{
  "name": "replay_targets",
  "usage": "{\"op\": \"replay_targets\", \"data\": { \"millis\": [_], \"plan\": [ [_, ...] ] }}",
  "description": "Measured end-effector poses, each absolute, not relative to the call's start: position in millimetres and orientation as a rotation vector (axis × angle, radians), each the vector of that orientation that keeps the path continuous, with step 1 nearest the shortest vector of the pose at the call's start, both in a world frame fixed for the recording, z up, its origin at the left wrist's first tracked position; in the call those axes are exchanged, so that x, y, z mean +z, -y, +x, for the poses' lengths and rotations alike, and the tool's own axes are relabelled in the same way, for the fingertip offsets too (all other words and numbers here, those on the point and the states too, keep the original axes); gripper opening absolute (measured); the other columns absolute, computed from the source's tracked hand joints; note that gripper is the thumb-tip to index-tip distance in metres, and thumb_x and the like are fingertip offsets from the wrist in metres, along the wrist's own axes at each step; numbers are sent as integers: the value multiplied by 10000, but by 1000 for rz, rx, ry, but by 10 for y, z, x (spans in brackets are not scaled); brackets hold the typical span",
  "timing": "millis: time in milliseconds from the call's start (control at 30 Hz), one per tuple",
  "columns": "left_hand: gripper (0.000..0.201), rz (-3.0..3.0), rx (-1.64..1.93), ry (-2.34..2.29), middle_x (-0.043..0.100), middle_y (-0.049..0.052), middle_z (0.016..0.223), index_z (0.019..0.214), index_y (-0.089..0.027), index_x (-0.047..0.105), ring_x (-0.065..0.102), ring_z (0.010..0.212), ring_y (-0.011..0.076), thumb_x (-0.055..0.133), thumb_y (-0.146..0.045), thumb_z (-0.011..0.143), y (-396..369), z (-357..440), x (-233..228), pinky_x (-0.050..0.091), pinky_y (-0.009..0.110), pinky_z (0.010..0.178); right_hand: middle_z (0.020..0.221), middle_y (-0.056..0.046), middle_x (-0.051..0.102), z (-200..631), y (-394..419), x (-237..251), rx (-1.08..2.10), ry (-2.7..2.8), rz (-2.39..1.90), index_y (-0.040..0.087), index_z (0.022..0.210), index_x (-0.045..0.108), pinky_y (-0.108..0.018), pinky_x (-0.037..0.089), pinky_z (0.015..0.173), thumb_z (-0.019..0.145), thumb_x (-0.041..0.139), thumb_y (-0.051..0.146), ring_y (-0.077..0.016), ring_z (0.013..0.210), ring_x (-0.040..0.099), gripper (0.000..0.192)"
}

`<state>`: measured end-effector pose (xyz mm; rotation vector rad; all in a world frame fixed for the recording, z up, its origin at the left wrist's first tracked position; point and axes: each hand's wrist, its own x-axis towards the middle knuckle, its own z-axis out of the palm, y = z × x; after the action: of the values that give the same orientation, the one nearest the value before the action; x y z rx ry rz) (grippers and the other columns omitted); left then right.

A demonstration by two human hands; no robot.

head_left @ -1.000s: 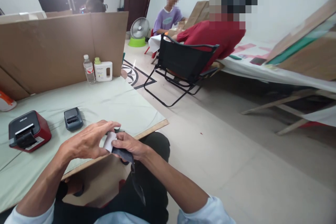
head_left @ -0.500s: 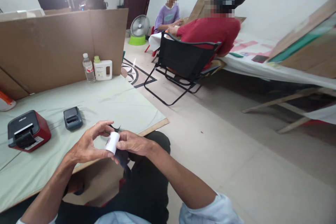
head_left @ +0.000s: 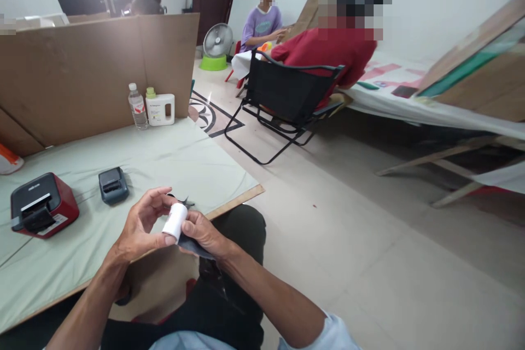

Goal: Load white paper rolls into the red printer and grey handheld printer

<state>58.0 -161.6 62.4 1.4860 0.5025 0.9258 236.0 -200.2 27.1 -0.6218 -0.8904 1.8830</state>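
Observation:
A small white paper roll (head_left: 175,221) is held between my two hands above the table's front edge, in the head view. My left hand (head_left: 143,224) grips it from the left, thumb at its lower end and fingers curved round the upper end. On the other side, my right hand (head_left: 205,232) presses its thumb against the roll, with the fingers partly hidden below. A dark, flat strip (head_left: 196,246) hangs under the right hand toward my lap. Just beyond the roll shows a thin black curled piece (head_left: 182,200), whose kind I cannot make out.
On the pale green tabletop (head_left: 172,164) stand a red-and-black boxy device (head_left: 45,202), a small dark grey device (head_left: 113,185), a water bottle (head_left: 138,106) and a white jug (head_left: 161,109). Cardboard (head_left: 94,71) walls the back. Two people sit near a black folding chair (head_left: 289,85).
The dark strip has swung right and now lies under my right wrist. Both hands have shifted slightly, still holding the roll.

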Motion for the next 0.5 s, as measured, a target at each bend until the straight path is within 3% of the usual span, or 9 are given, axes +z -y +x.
{"op": "replay_targets", "data": {
  "millis": [233, 500],
  "plan": [
    [865, 1992, 636, -544, 684, 110, 1215, 1509, -247, 508, 649, 1099, 265, 911, -364, 753, 1523, 408, 1154, 513, 455, 1048, 683, 12, 611, 2392, 2038, 323, 1881, 924, -672, 116, 756, 690, -193, 380, 570, 557, 950, 703, -71, 599, 510, 671],
    [775, 2189, 502, -605, 681, 95, 1238, 1479, -256, 548, 655, 1084, 271, 858, -328, 772, 1530, 391, 1331, 556, 435, 984, 712, 12, 644, 2513, 1971, 380, 1998, 1077, -634, 122, 820, 719, -197, 402, 576, 613, 961, 629, -81, 613, 532, 599]
  ]
}}
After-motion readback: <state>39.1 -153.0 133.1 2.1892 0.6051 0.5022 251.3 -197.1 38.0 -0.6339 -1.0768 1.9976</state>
